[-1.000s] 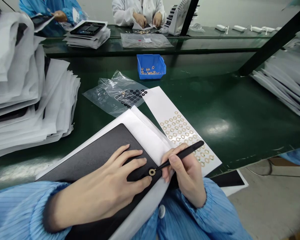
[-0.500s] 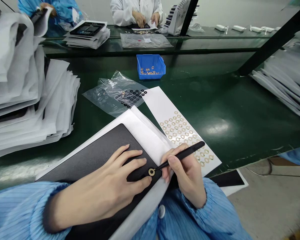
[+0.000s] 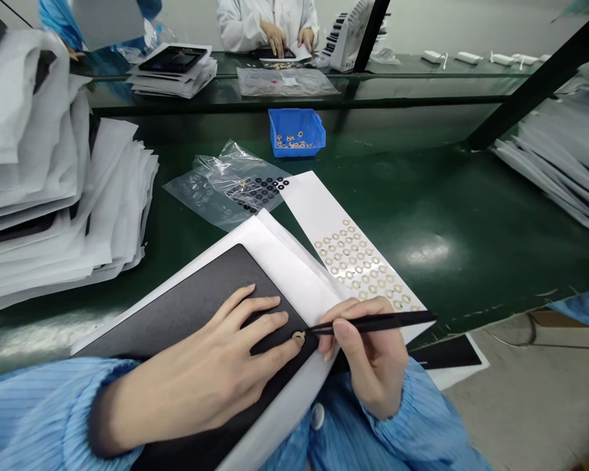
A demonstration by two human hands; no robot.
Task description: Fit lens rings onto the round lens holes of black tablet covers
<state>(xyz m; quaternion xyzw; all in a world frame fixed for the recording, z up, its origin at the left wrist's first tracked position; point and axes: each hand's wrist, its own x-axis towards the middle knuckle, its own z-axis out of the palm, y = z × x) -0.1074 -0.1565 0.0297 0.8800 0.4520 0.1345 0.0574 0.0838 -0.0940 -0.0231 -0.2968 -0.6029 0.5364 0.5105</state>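
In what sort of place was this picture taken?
Probably an assembly workshop: a white sheet carries rows of small rings, a blue bin holds small parts, and a person in a white coat works opposite.

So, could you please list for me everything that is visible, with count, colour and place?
black panel: 1, black, front centre
ring: 1, tan, on panel
tweezers: 1, black, tip at ring
sheets: several, white, beneath panel
ring sheet: 1, white, many tan rings, beyond tweezers
plastic bag: 1, clear, centre
black rings: many, black, by bag
bin: 1, blue, small tan pieces inside
wrapped piles: several, white, both sides
table: 1, green, beneath
co-workers: 2, blue and white sleeves, opposite
tablet stack: 1, black and white, far bench
left hand: 1, blue sleeve, on panel
right hand: 1, blue sleeve, holding tweezers
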